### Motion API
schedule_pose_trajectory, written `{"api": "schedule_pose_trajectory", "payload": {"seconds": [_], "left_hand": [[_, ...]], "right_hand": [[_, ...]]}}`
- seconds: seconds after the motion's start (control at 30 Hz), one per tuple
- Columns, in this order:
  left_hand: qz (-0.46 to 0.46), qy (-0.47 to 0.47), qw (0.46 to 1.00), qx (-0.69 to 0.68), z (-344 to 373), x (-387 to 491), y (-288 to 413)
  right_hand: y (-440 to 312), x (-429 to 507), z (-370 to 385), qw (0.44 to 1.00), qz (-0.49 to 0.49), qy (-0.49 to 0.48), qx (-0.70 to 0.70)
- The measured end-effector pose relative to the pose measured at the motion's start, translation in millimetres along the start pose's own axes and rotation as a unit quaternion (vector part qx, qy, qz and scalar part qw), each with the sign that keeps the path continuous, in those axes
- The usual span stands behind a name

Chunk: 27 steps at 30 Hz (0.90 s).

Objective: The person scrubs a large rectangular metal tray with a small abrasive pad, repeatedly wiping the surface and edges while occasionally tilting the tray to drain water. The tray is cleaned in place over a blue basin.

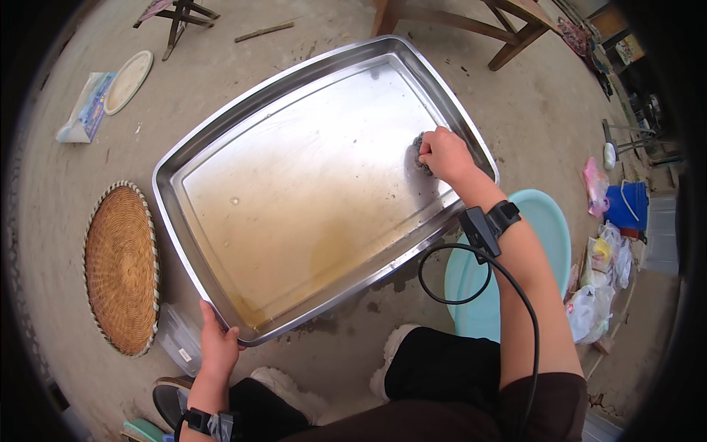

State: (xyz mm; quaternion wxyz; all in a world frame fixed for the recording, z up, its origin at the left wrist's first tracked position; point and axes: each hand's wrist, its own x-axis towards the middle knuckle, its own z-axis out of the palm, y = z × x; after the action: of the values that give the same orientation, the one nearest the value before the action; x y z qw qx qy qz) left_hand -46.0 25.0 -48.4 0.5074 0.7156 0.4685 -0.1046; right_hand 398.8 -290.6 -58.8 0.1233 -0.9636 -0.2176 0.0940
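A large rectangular stainless steel tray [298, 149] lies tilted in front of me. Brownish water [276, 265] has gathered toward its near left corner, and small dark specks dot the bottom. My left hand [219, 340] grips the rim at that near left corner, thumb over the edge. On the right side of the tray, my right hand [446, 154] presses a grey steel wool scourer [420, 156] against the bottom close to the side wall. My fingers cover part of the scourer. What supports the tray from below is hidden.
A round woven basket [121, 271] and a clear plastic container [178, 340] are at the left. A turquoise basin [538, 221] stands under my right forearm. Wooden legs [513, 41] rise beyond the tray. Plastic bags [591, 309] and a blue bucket [627, 205] line the right.
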Motion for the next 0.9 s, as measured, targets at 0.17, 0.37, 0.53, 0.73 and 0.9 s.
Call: {"api": "schedule_pose_trajectory", "payload": {"seconds": [0.17, 0.37, 0.53, 0.73, 0.9], "left_hand": [[0.000, 0.004, 1.000, 0.020, 0, -1, -2], [-0.016, 0.004, 1.000, 0.014, -2, -3, 5], [-0.037, -0.003, 0.999, 0.004, -1, -3, 7], [-0.034, 0.011, 0.999, 0.002, 1, -3, 8], [-0.012, 0.015, 1.000, -0.006, 1, -2, 7]], "right_hand": [[-8, -6, -2, 0.999, 0.014, 0.037, -0.027], [-4, -13, -5, 0.993, 0.031, 0.106, -0.052], [8, -27, -9, 0.997, -0.045, -0.045, -0.041], [9, -33, -11, 0.996, -0.048, -0.023, -0.068], [6, -36, -9, 0.993, -0.023, 0.060, -0.101]]}}
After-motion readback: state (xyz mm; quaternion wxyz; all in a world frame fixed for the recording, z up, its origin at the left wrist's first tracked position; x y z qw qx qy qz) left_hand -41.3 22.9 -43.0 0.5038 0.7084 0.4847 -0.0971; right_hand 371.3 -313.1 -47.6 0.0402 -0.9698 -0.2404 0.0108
